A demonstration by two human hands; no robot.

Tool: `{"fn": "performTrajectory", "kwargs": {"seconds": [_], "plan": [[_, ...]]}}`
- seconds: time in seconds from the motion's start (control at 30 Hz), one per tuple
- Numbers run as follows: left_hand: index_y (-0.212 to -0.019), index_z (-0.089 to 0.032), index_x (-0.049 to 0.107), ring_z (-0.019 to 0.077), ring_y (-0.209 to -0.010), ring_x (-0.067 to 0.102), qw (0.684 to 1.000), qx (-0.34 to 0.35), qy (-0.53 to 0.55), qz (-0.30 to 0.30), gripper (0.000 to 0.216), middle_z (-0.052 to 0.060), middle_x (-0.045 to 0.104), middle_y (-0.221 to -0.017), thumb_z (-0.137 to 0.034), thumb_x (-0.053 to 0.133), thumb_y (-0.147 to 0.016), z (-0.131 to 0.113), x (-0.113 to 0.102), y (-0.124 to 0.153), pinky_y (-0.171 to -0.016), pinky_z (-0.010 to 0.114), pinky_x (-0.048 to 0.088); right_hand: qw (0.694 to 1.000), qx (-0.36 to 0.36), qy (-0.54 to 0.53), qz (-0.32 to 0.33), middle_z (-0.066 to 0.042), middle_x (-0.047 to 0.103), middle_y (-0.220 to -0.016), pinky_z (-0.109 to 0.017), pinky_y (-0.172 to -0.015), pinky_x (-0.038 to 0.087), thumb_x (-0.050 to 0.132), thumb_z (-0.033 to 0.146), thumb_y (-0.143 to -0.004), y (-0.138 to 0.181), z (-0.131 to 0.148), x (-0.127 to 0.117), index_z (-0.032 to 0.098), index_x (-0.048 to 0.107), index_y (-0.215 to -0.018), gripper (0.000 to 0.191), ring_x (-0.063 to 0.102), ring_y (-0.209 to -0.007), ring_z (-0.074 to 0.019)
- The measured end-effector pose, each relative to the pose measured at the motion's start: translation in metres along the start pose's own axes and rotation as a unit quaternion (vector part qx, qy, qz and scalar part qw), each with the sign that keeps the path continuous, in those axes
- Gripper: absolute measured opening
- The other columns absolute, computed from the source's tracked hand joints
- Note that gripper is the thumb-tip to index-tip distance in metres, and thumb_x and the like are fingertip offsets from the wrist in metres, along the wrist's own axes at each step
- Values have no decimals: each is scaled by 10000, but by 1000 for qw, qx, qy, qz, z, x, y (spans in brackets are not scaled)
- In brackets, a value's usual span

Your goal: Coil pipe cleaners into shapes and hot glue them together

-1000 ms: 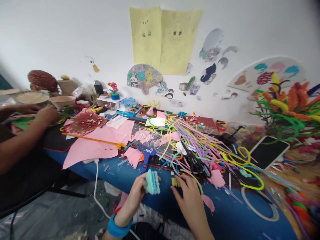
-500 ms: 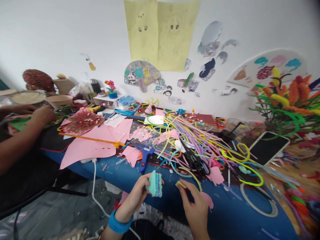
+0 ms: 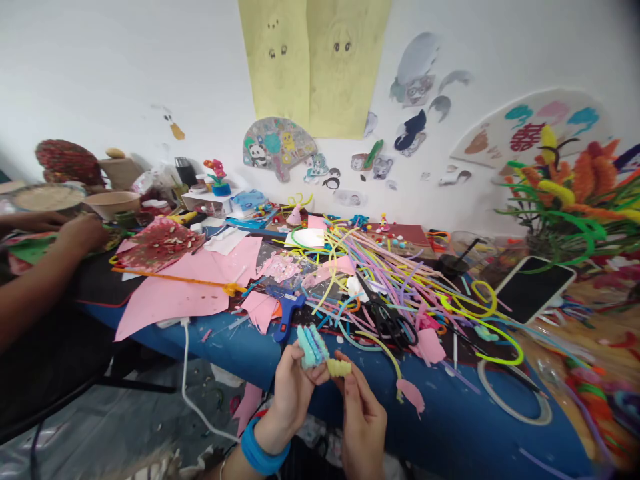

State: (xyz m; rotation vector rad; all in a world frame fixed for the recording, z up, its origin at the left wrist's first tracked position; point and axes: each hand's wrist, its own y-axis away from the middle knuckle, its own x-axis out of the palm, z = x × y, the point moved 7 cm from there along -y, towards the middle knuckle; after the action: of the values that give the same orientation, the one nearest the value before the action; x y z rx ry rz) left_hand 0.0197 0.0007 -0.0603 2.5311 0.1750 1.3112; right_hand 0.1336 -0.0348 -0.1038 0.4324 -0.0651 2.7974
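My left hand [image 3: 293, 397] is closed on a fuzzy block of pipe cleaner [image 3: 311, 347], striped in turquoise and blue. Between the fingertips of my right hand [image 3: 363, 417] is a small pale yellow ridged piece of pipe cleaner [image 3: 340, 368]. The yellow piece sits right beside the lower right edge of the block; whether they touch I cannot tell. Just beyond my left hand lies a blue glue gun [image 3: 289, 315] on the table. A long yellow pipe cleaner [image 3: 387, 353] with a pink scrap at its end lies past my right hand.
Loose pastel pipe cleaners [image 3: 395, 273] spread across the table around black scissors [image 3: 393, 325]. Pink felt-like sheets [image 3: 185, 297] lie to the left, a phone [image 3: 536, 291] and a clear ring [image 3: 515, 410] to the right. A co-worker's hand [image 3: 83, 233] works at far left.
My right hand has moved left, bringing the yellow piece up beside the block. My left hand has tilted the block and raised it slightly. The view has shifted a little.
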Motion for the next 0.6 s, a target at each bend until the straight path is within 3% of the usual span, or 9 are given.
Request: {"fn": "performTrajectory", "kwargs": {"seconds": [0.17,0.37,0.6], "plan": [[-644,-159,516,74,-446,366,1000,15,3,9,128,-48,473,-526,-249,607,-646,-4,4,3,-471,237,308,998,-45,47,27,-93,737,-1099,-320,-904,558,664,326,-841,0,13,1,228,763,-1019,227,690,-1029,-232],[-619,-163,529,81,-450,382,1000,16,-24,-6,137,-48,471,-507,-274,610,-626,-7,2,4,-488,245,336,989,-128,21,74,-95,759,-1023,-300,-816,596,690,171,-793,2,30,8,214,754,-878,115,727,-944,-225],[-628,-157,565,97,-478,422,999,5,-45,-30,116,-32,515,-519,-259,611,-599,-8,-2,4,-498,242,338,946,-260,155,113,-99,729,-1070,-326,-861,565,677,83,-764,7,41,12,213,684,-832,147,697,-994,-214]]}}
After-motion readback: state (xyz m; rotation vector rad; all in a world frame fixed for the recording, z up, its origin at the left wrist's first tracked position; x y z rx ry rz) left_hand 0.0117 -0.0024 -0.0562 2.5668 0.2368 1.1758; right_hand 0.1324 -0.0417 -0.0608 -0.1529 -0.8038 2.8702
